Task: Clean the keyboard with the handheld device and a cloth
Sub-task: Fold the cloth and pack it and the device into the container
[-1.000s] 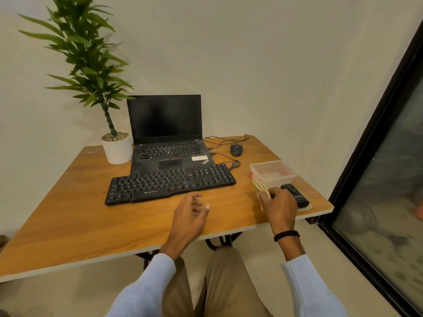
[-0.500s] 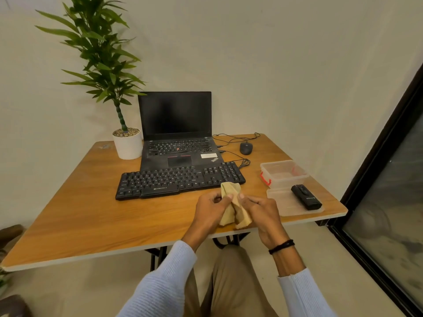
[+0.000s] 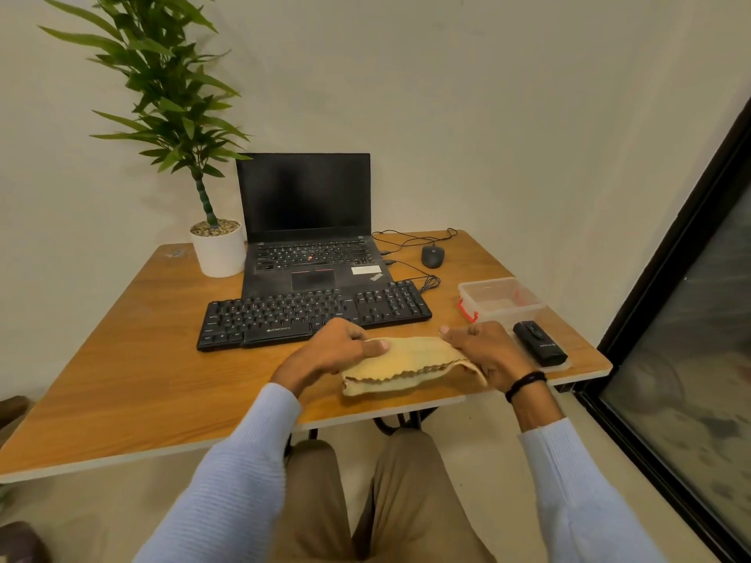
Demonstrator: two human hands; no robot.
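Both hands pinch a tan cloth (image 3: 410,361) stretched between them over the desk (image 3: 122,371): left hand (image 3: 337,351) and right hand (image 3: 483,351) at its ends. The keyboard (image 3: 313,312) lies just beyond them, and the handheld device (image 3: 539,348) beside the right hand.

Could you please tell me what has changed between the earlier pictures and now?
The right hand lifted the cloth from beside the container and brought it to the middle; the left hand took hold too, and both hands have now pulled it out wide between them. The handheld device, keyboard and container stayed put.
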